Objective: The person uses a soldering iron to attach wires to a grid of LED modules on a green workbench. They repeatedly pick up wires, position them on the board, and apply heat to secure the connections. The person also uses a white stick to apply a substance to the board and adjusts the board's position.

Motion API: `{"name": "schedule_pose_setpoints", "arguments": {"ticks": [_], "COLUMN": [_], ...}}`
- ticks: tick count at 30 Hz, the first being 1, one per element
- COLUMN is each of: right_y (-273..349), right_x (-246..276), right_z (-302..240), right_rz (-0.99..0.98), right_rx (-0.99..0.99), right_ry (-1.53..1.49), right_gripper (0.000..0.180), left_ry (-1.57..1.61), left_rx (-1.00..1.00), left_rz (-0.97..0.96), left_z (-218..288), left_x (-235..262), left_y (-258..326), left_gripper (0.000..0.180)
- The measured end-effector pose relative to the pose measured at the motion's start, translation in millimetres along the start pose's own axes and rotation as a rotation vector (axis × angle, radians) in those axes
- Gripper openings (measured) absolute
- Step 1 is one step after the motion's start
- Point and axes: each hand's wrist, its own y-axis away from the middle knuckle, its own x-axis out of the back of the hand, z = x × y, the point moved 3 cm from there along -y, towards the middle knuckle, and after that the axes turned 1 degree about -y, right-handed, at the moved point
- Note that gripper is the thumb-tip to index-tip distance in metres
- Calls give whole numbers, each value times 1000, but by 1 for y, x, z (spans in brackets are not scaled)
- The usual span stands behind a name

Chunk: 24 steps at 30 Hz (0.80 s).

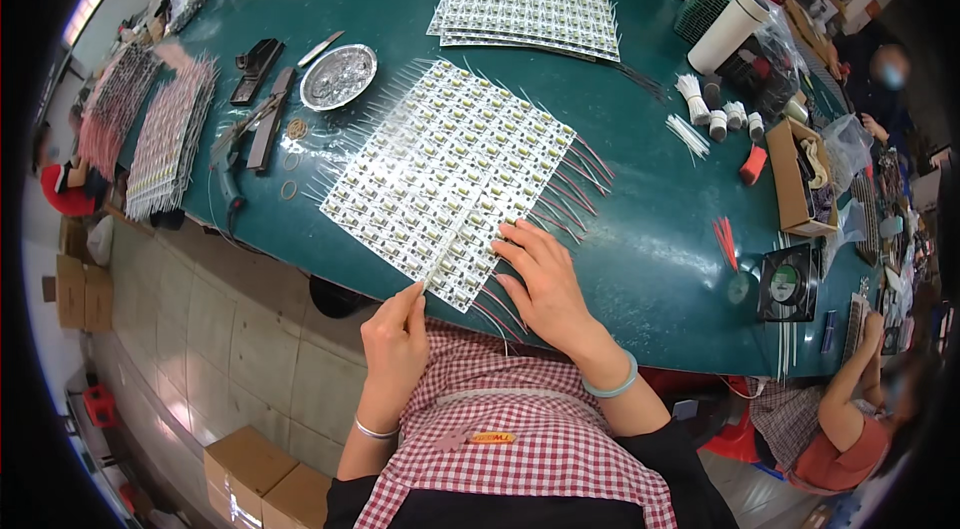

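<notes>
A white circuit board panel (440, 169), made up of many small boards with yellowish parts, lies at a slant on the table before me. Thin pale wires stick out along its far left side, and red and dark wires (572, 191) along its right side. My left hand (396, 337) is closed in a pinch at the panel's near edge; what lies between the fingertips is too small to make out. On the panel's right near edge, my right hand (545, 281) rests with its fingers stretched out, thumb close to the wires.
A stack of similar panels (530, 4) lies farther back. To the left are a metal bowl (339, 78), a soldering iron (228, 174) and wired panels (172, 139). At right are wire bundles (692, 99), a cardboard box (800, 179) and a fan (788, 282). Other people sit around.
</notes>
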Motion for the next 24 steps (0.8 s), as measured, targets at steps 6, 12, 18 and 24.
{"name": "schedule_pose_setpoints", "arguments": {"ticks": [6,12,18,24], "right_y": [0,-1,1,1], "right_x": [2,3,2,3], "right_z": [1,-1,4,7], "right_rz": [-11,-14,35,76], "right_rx": [-13,-6,-14,-25], "right_ry": [-10,-21,-111,-182], "right_gripper": [45,45,35,27], "left_ry": [238,337,419,293], "left_rx": [197,185,277,112], "left_rz": [-90,-149,-75,21], "left_z": [-20,-16,-7,-21], "left_x": [2,-1,2,-8], "left_y": [-2,6,10,3], "left_gripper": [21,21,19,21]}}
